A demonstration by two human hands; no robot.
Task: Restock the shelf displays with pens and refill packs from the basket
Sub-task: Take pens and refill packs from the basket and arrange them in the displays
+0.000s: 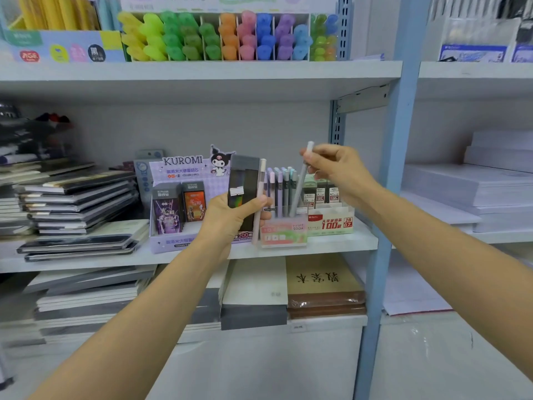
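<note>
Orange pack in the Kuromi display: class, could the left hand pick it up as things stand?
Probably not yet. The left hand sits close beside the orange pack with nothing between them, but its fingers grip a dark box and a pale pen.

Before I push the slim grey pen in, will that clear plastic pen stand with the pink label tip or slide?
Likely slides first: the pen stand looks light on the smooth white shelf. Its tall pastel pens raise the weight, so the slanted grey pen could rock it. The white refill box beside it may brace it.
</note>
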